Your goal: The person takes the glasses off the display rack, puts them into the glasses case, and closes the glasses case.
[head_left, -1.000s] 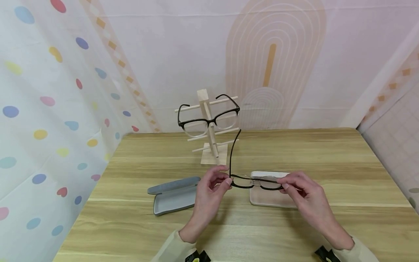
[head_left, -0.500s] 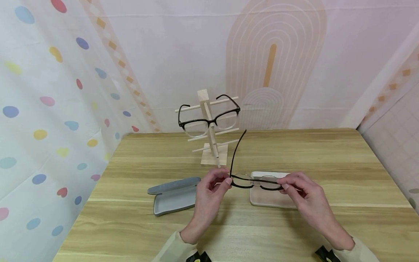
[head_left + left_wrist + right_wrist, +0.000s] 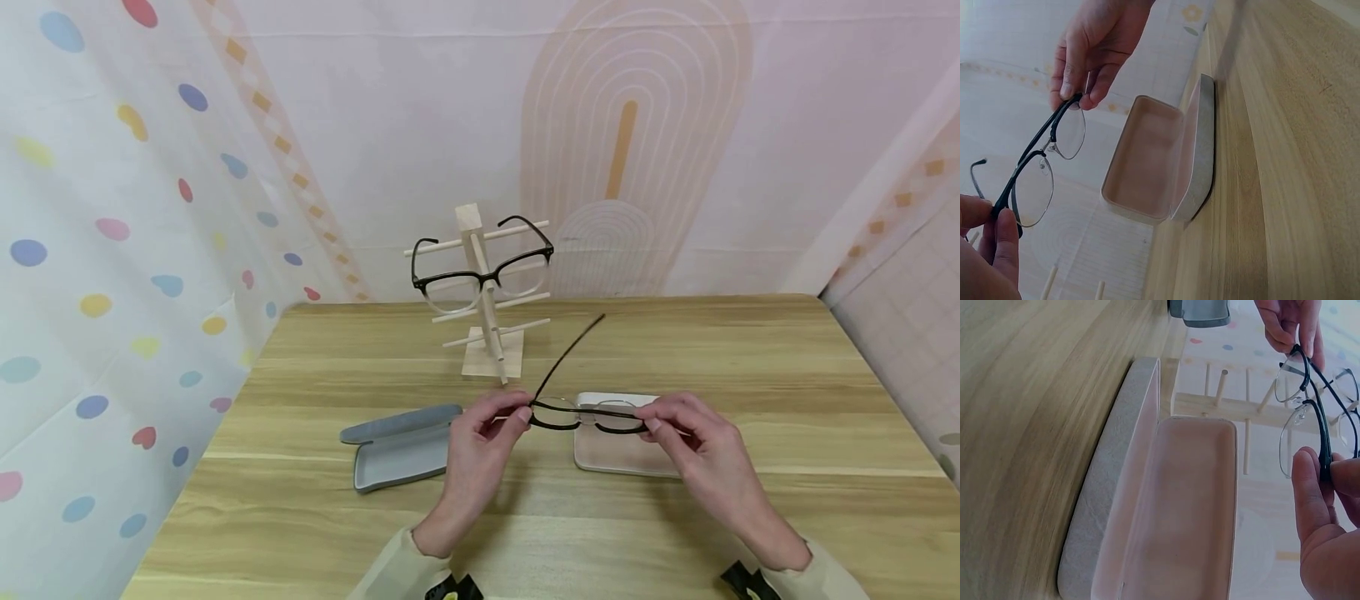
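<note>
Both hands hold a pair of black half-rim eyeglasses above the table. My left hand pinches the left end of the frame near the hinge, and my right hand pinches the right end between thumb and fingers. One temple slants up and to the right from the left hinge, partly folded. The other lies folded across the lenses. Below and behind the glasses stands an open case with a pink lining; my right hand covers part of it in the head view.
A wooden display stand at the back carries another pair of black-topped glasses on its upper pegs. An open grey case lies left of my left hand. Patterned cloth hangs behind the wooden table.
The left temple of the held glasses has swung inward, its tip moving right and down toward the frame. Both hands keep their grip in nearly the same place.
</note>
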### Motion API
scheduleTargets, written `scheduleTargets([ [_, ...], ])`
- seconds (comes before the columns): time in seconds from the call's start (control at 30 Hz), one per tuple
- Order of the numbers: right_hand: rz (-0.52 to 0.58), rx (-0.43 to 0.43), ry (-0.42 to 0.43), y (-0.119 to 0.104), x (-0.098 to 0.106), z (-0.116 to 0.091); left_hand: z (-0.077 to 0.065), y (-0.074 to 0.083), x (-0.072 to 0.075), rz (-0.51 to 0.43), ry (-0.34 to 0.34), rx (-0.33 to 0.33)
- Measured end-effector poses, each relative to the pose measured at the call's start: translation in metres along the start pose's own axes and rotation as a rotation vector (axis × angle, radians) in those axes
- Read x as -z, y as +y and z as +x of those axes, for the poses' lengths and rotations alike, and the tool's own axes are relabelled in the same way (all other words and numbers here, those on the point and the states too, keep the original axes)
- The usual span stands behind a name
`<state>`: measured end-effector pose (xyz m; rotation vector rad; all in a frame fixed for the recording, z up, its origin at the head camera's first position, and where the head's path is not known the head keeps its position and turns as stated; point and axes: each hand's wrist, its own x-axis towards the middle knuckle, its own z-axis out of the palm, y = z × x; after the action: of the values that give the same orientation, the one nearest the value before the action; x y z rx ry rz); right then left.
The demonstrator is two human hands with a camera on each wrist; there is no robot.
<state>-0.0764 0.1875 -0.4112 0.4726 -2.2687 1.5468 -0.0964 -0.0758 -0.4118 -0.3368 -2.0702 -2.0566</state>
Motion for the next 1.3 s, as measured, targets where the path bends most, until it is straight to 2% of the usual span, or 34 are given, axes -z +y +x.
scheduleTargets([
  [0.63,-0.023,-0.013,-0.004,-0.0013,-0.0004,0.0021,0.0012,0.0003,0.0040,0.066,-0.021,-0.019],
  [1.0,-0.002,-0.016,0.006,-0.0005,-0.0023,0.0018,0.0006,0.0000,0.0072,0.109,-0.033,0.024],
  [1.17,-0.003,-0.053,0.001,-0.0016,-0.0021,0.0024,0.0004,0.0001,0.0078,0.120,-0.030,0.035],
  [1.3,0.000,-0.125,-0.007,-0.0045,-0.0016,0.0023,0.0004,0.0005,0.0087,0.146,-0.039,0.036],
])
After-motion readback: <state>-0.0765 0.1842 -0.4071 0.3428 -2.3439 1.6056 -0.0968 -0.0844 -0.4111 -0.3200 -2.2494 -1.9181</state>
